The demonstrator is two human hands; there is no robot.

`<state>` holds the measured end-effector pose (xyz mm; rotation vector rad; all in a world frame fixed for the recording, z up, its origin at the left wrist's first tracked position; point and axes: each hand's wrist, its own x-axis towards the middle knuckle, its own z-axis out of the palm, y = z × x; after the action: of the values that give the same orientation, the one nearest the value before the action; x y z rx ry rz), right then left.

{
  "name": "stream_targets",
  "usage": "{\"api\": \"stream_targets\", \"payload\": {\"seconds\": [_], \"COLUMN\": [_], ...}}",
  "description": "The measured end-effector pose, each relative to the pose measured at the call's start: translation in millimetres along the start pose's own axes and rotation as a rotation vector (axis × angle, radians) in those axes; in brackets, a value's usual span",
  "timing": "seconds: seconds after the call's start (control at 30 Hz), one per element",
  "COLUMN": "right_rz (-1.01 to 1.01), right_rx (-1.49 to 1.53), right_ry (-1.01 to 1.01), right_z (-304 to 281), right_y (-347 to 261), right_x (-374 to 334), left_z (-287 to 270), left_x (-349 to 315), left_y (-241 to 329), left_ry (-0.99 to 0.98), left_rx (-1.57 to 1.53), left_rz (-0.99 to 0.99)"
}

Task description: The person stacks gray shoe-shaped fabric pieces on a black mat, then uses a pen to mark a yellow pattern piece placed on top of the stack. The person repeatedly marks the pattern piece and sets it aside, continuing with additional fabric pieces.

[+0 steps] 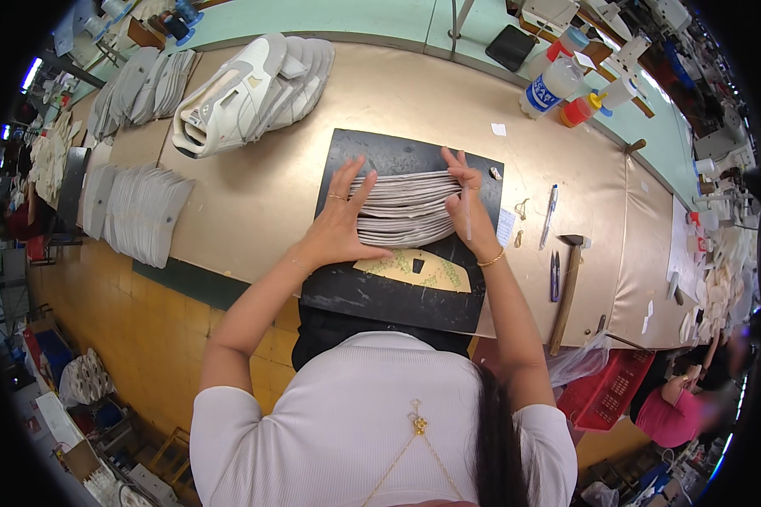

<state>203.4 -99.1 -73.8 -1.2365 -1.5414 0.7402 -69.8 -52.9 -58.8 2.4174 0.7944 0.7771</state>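
A stack of whitish-grey layered shoe pieces [410, 207] lies on a black board, its layers fanned in curved edges. At the stack's left end, my left hand [340, 215] grips it with the fingers at the far side and the thumb at the near side. My right hand [472, 207] holds the right end, fingers bent over the far corner; a thin pale stick [468, 226] shows along it. Just nearer to me than the stack is a yellowish curved template [414, 272] with a small dark slot, and my left thumb reaches its edge. The black board [389, 306] sits on the table.
Right of the board are a hammer [566, 296], a pen [550, 211] and dark snips [555, 276]. Bottles [550, 89] stand far right. Sewn shoe uppers [254, 97] are at far left, with stacked grey pieces [139, 211] nearer. A red crate [604, 389] is below the table's right edge.
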Motion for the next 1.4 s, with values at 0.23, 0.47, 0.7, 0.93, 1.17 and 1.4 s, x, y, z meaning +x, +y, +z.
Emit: {"api": "stream_targets", "payload": {"seconds": [0.23, 0.47, 0.7, 0.93, 1.17, 1.4], "right_rz": [0.07, 0.026, 0.14, 0.283, 0.412, 0.28], "right_rx": [0.019, -0.086, -0.658, -0.676, -0.181, -0.077], "right_ry": [-0.037, 0.165, -0.048, -0.086, -0.317, 0.145], "right_z": [-5, -32, -6, 6, -52, -84], "right_y": [-12, -52, -90, -94, -123, -120], "right_x": [-3, -39, -110, -117, -113, -105], "left_z": [-10, -17, -17, -4, -25, -10], "left_x": [4, 20, 34, 37, 43, 39], "left_y": [15, 34, 47, 52, 55, 41], "left_ry": [-0.175, -0.133, -0.242, -0.299, -0.212, -0.238], "left_rx": [0.19, 0.322, 0.284, 0.316, 0.304, 0.316], "left_rz": [-0.023, 0.028, -0.072, -0.151, -0.111, -0.117]}}
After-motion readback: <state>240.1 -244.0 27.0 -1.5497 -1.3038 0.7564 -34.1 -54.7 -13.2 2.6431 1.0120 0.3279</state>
